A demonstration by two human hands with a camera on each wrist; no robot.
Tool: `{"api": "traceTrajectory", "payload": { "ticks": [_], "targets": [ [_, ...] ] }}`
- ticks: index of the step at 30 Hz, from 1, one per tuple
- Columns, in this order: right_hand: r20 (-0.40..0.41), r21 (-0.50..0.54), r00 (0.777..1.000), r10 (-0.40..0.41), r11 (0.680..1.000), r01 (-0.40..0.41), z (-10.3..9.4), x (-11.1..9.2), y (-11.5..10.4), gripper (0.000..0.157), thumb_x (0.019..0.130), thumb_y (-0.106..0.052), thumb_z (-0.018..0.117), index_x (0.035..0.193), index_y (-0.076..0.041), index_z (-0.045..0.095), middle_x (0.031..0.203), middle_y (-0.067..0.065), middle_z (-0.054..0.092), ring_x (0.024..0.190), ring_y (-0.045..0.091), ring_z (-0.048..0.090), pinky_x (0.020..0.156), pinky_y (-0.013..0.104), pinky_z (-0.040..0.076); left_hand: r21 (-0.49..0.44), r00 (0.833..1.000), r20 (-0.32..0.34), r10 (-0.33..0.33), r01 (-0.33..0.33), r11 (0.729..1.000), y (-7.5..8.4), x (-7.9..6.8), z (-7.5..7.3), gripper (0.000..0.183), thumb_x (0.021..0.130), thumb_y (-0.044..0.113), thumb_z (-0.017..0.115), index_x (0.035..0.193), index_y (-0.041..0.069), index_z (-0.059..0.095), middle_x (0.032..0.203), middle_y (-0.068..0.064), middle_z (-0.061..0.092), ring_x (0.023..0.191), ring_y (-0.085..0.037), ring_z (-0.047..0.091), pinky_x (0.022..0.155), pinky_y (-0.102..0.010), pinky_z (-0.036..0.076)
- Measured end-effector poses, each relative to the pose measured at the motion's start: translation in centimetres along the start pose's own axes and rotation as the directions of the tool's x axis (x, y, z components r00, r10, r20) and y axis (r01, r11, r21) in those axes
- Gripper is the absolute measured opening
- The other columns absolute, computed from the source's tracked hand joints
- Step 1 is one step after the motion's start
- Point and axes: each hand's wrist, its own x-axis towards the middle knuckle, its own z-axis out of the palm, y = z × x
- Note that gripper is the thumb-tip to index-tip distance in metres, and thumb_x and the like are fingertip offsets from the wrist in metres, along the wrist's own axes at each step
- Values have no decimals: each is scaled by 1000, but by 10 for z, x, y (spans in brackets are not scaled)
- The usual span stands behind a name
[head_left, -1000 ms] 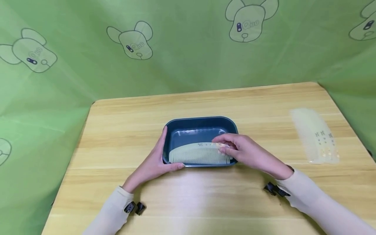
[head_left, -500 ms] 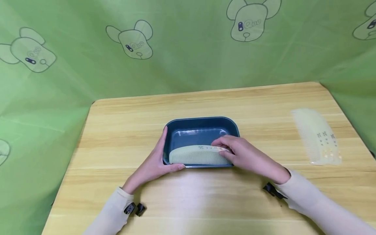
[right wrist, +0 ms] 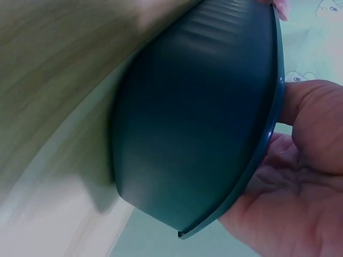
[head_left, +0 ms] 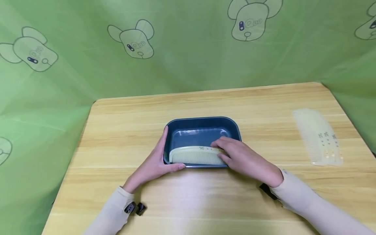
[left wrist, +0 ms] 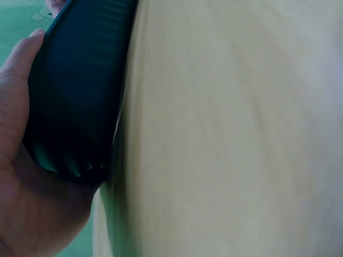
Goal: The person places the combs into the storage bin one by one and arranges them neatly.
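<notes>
A dark blue plastic basin [head_left: 202, 122] stands on the table in the middle of the head view. At its left end my left hand [head_left: 154, 166] grips it, thumb over the near rim and fingers along the side wall. In the left wrist view, that hand [left wrist: 37, 198] wraps the basin's end. Inside, along the near wall, a pale green comb [head_left: 194, 155] stands on edge, teeth down. My right hand [head_left: 245, 158] pinches the comb's right end between thumb and fingers, which hides that end. In the right wrist view, the basin's outer wall [right wrist: 198, 118] hides the fingertips.
Several similar pale combs [head_left: 318, 138] lie overlapped at the right side of the wooden table [head_left: 132, 130]. A green cloth [head_left: 188, 71] with cartoon heads hangs behind and around the table.
The comb has sunk lower against the basin's near wall. My right hand has moved slightly down and left with it. The left hand keeps its place on the basin.
</notes>
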Motion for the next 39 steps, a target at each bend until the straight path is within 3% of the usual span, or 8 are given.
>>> {"api": "traceTrajectory", "payload": {
  "ticks": [5, 9, 16, 20, 25, 27, 31, 39],
  "targets": [
    [-2, 21, 1000, 12, 1000, -12, -2, 1, 1, 26, 104, -5, 73, 130, -1, 74, 119, 5, 70, 109, 24, 65, 96, 49, 58, -42, 1000, 6, -17, 18, 999, 23, -4, -4, 135, 88, 25, 94, 176, 14, -7, 182, -5, -7, 165, -23, 0, 130, -58, 10],
    [-17, 99, 1000, 23, 995, -21, -7, -1, 4, 29, 106, -10, 73, 133, -1, 72, 126, 8, 72, 117, 26, 67, 101, 52, 56, -55, 1000, 12, -9, 10, 998, 41, -8, -7, 133, 89, 28, 93, 176, 12, -6, 182, -7, -6, 165, -25, 1, 130, -59, 10],
    [-53, 325, 995, 89, 943, -67, -13, -9, 12, 39, 107, -17, 75, 142, -3, 67, 134, 11, 71, 120, 26, 68, 104, 49, 57, -63, 1000, 9, 0, 1, 998, 44, -5, -4, 134, 89, 25, 94, 176, 12, -7, 182, -6, -6, 165, -23, 1, 130, -58, 10],
    [-89, 405, 989, 120, 911, -74, -15, -16, 15, 35, 107, -16, 74, 139, -5, 68, 132, 10, 72, 117, 23, 70, 101, 41, 59, -65, 1000, 13, 6, -5, 998, 43, -2, 0, 134, 88, 23, 94, 176, 13, -7, 182, -6, -6, 165, -24, 1, 131, -57, 10],
    [-154, 460, 979, 133, 886, -48, -12, -19, 14, 28, 108, -9, 71, 135, -4, 71, 129, 11, 73, 109, 19, 71, 94, 27, 59, 1, 1000, 0, 9, -9, 1000, 13, -2, 1, 137, 88, 43, 94, 176, 30, -11, 181, 7, -7, 165, -20, 2, 130, -59, 14],
    [-169, 483, 974, 148, 874, -49, -10, -19, 14, 26, 109, -10, 70, 134, -3, 71, 129, 11, 74, 107, 22, 72, 92, 25, 58, 25, 1000, -7, 14, -14, 1000, 1, -4, -1, 137, 87, 49, 93, 175, 36, -12, 180, 10, -7, 165, -19, 2, 129, -61, 15],
    [-193, 512, 959, 206, 855, -81, -12, -26, 17, 26, 110, -12, 68, 135, -4, 71, 124, 12, 75, 102, 30, 72, 88, 22, 58, 28, 1000, -2, 15, -14, 1000, 0, -5, -2, 137, 87, 48, 93, 175, 35, -11, 180, 10, -7, 165, -20, 2, 129, -60, 14],
    [-230, 457, 944, 236, 882, -110, -26, -41, 32, 28, 111, -13, 67, 137, -3, 69, 121, 12, 74, 104, 25, 69, 86, 20, 56, 11, 1000, -5, 28, -28, 1000, -2, -2, 2, 137, 87, 46, 94, 174, 37, -12, 180, 10, -7, 165, -19, 2, 129, -61, 15]
  ]
}}
